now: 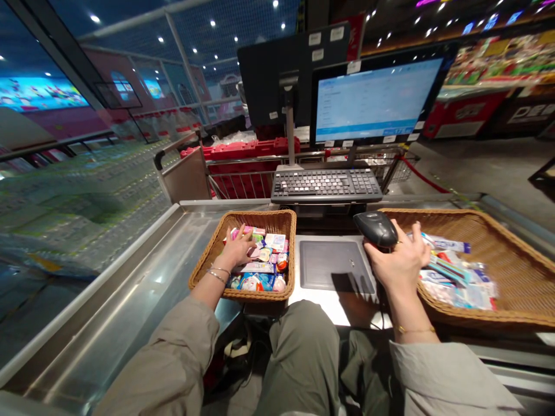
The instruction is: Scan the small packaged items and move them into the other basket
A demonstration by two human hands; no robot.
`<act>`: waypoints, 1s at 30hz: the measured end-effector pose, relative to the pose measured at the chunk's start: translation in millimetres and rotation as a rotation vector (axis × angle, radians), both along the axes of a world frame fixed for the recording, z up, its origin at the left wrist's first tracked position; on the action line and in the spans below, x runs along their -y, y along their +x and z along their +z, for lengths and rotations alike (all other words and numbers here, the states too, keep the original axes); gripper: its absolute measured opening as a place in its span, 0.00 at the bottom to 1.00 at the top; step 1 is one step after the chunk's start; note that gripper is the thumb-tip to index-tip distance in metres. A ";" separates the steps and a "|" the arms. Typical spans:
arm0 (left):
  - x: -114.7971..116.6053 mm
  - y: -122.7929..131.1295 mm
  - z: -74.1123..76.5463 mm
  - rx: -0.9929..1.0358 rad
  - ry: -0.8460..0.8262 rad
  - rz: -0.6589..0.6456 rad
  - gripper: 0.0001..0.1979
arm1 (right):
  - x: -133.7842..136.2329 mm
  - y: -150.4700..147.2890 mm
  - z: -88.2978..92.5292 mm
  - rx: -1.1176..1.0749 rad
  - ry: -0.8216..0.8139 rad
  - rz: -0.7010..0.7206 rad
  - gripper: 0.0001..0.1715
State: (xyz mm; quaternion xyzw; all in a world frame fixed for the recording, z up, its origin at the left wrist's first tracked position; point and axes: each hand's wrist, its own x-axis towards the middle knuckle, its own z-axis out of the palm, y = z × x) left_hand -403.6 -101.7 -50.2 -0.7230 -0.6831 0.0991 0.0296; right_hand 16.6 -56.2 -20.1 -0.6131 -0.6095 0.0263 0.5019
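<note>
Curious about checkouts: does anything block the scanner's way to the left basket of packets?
Only a flat dark pad on the white counter lies between the black scanner in the right hand and the wicker basket.

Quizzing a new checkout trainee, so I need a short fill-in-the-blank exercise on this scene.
The right hand grips a black ____.
The left hand touches packets in a ____ basket.
A ____ lies directly in front of the lit monitor.

Answers: barcode scanner; wicker; keyboard.
</note>
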 end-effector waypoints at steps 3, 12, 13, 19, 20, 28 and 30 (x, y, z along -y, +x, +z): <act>-1.3 -1.7 -1.4 0.010 -0.025 -0.001 0.17 | -0.8 0.9 -1.6 -0.002 -0.004 0.002 0.41; 2.4 5.1 3.5 0.003 -0.003 -0.014 0.12 | 0.1 2.8 -2.5 0.015 0.002 0.012 0.38; 2.8 6.8 5.3 -0.003 0.013 -0.018 0.13 | 0.3 2.6 -2.0 0.014 0.002 0.011 0.37; 1.8 22.0 20.8 -0.030 0.170 0.015 0.13 | 1.4 -0.4 0.7 0.013 -0.003 0.000 0.38; 1.5 25.1 23.5 -0.022 0.202 0.012 0.13 | 1.5 -0.9 0.9 0.008 -0.003 0.001 0.38; -1.7 46.8 32.5 0.064 0.451 -0.041 0.18 | 1.4 -0.8 -1.7 0.037 0.001 0.008 0.40; -3.6 52.2 33.9 0.079 0.496 -0.069 0.19 | 1.3 -0.4 -3.3 0.062 0.020 0.022 0.38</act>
